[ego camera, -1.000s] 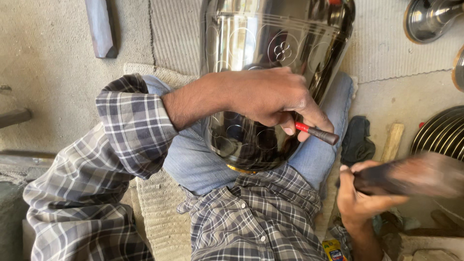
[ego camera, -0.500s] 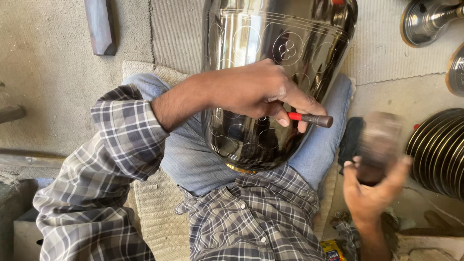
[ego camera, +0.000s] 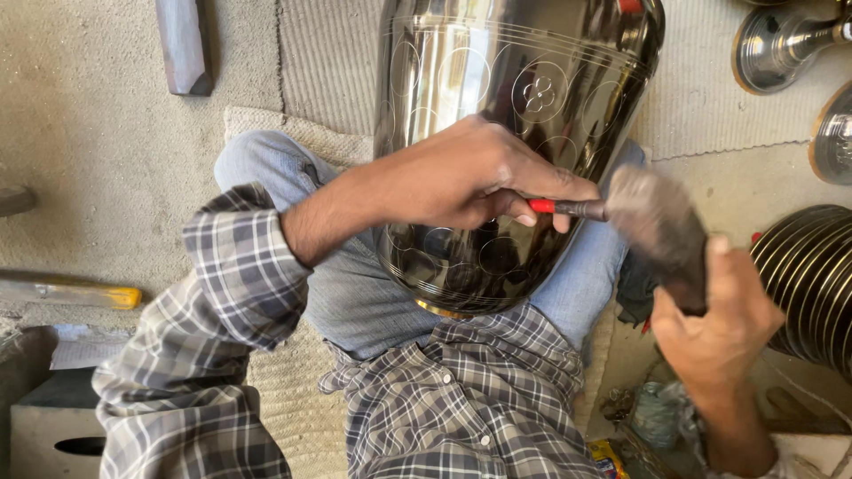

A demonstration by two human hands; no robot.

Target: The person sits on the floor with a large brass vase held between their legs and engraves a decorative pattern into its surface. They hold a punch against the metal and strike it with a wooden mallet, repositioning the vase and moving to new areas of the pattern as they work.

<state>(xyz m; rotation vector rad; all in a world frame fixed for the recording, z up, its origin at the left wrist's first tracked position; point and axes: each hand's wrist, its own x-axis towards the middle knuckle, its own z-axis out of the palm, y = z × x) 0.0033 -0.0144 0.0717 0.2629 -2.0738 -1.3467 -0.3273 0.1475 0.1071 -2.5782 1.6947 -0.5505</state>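
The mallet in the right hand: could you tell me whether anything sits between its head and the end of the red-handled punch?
Nothing visible does. The mallet in the right hand has its blurred head right at the dark end of the punch, which the left hand holds against the engraved metal vessel. The fingers grip further back.

Few packages show, and no signs or screens. A small yellow packet (ego camera: pixel 606 457) with red and blue marks lies on the floor at the bottom edge, just right of the checked shirt. Beside it, a crumpled clear plastic wrapper (ego camera: pixel 658 412) sits under the right forearm.
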